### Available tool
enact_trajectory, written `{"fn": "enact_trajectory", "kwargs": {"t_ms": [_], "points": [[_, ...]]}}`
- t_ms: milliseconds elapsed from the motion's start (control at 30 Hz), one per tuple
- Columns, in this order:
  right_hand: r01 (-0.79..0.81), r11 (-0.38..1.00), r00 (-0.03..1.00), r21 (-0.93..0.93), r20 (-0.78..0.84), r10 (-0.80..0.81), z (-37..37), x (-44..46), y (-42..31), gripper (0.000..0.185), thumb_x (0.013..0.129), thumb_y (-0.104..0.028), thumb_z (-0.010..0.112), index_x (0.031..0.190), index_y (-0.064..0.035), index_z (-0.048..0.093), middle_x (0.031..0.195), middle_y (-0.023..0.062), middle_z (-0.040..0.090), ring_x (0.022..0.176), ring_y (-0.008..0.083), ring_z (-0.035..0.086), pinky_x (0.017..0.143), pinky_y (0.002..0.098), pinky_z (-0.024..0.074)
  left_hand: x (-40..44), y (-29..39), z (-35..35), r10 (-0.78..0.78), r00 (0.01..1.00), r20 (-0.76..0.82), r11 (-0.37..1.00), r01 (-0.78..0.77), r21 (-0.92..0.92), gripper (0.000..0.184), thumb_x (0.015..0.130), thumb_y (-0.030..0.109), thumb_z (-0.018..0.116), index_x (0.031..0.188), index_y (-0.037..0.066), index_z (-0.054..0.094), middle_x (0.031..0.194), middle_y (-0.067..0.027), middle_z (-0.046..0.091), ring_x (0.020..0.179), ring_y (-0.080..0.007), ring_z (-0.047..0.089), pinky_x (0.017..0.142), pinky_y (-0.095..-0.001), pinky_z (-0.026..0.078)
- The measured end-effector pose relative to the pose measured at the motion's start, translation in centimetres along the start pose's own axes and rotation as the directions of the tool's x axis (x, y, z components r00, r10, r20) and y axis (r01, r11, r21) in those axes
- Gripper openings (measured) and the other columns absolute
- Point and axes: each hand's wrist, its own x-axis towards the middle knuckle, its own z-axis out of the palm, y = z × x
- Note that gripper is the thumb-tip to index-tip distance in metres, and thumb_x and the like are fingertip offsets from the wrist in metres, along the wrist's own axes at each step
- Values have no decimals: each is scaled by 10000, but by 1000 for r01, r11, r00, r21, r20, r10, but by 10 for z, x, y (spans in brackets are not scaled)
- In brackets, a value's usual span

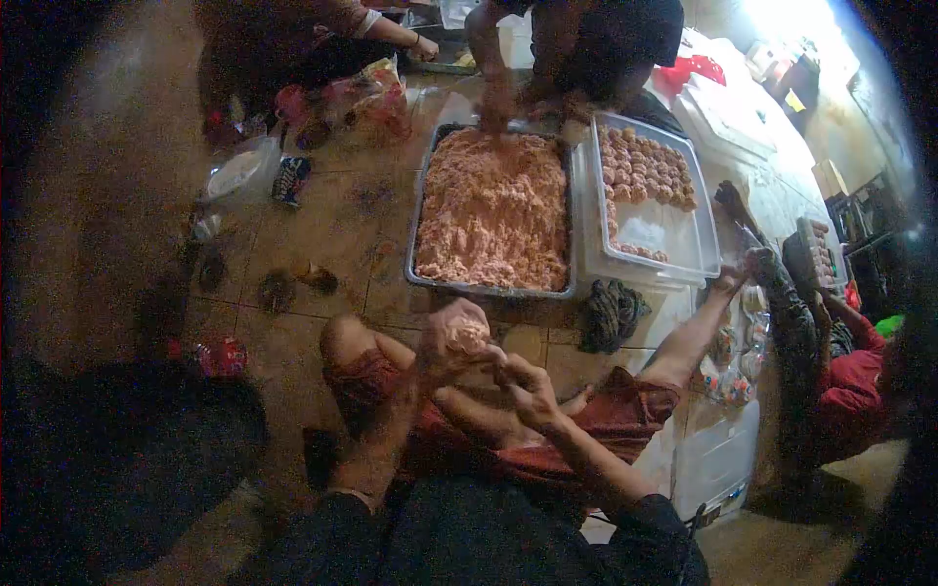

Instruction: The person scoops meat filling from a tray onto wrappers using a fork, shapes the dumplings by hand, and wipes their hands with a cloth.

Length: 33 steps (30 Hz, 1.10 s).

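My left hand (pixel 442 342) is closed around a lump of pinkish ground-meat mixture (pixel 468 333), above my crossed legs. My right hand (pixel 530 393) is just beside it on the right, fingers curled together and pointing at the lump. What these fingers pinch, if anything, is too blurred to make out. Directly ahead of both hands lies a large dark-rimmed tray (pixel 489 289) filled with more of the meat mixture (pixel 491 210). To its right, a clear plastic bin (pixel 674 256) holds rows of round meatballs (pixel 640 166).
Across the tray, a person in dark clothes (pixel 606 44) reaches toward the mixture. Another person's hand (pixel 423 48) shows at upper left. A crumpled dark cloth (pixel 614 314) lies below the bin. Plastic bags (pixel 376 98) rest on the tiled floor; a person in red (pixel 860 391) sits at right.
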Motion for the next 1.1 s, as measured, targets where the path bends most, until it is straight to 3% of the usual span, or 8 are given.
{"fn": "enact_trajectory", "kwargs": {"t_ms": [100,233,367,433,633,700,833,1100], "points": [[151,906,966,-396,-137,-221,11,11,5,193,988,-19,553,1159,1,641,1025,99,628,954,210,619,807,344,514,-3,-54,-34,41,999,-20,654,-12,757,481,739,205,910,1046,46,577,901,-5,614,771,-116,595,692,-269,524],[106,908,973,-405,-145,-178,-12,16,-56,459,744,-97,744,1182,-8,638,986,150,620,910,317,633,811,376,505,6,-17,-3,215,923,-318,867,-31,497,453,776,207,896,1049,40,576,920,-39,621,738,-127,612,705,-270,541],[-226,974,972,-38,-83,222,-11,-1,-53,195,963,14,563,1140,12,646,1003,65,611,933,159,594,845,288,485,-4,14,-3,-149,972,-180,987,134,-94,467,773,188,903,1069,29,578,909,-26,621,786,-91,612,706,-220,526],[-112,993,993,-26,-32,111,-5,0,-42,207,965,22,544,1147,14,643,1017,59,615,953,160,598,859,283,480,2,14,5,88,991,-105,807,-9,590,434,792,172,886,1064,30,579,880,-11,625,776,-86,620,708,-222,532],[-119,810,947,574,-181,267,33,22,-68,217,966,13,513,1145,24,635,1036,74,626,1011,203,636,877,330,503,5,-45,-83,-303,947,107,922,263,284,739,578,259,998,1179,39,627,1007,-81,706,924,-182,679,811,-305,561],[16,850,997,-527,-59,-55,6,18,-59,396,860,-98,733,1238,-32,635,1094,157,642,1036,302,642,879,392,523,8,-24,-48,-42,998,-48,834,61,548,615,623,249,976,1099,40,646,996,-72,707,921,-159,673,813,-295,555],[-229,911,956,-342,-254,145,-15,12,-109,380,819,-52,728,1178,-38,604,1067,184,633,996,328,642,836,396,523,10,-1,-4,397,910,-115,490,-104,865,438,691,234,943,978,41,674,980,-60,709,916,-125,664,817,-280,547],[194,756,971,-625,11,-239,-22,19,-133,164,875,12,652,1037,-1,630,832,151,552,754,337,569,672,382,470,6,-9,-14,13,993,-119,285,110,952,338,828,329,815,810,42,637,699,-109,664,604,-189,622,583,-345,497]]}}
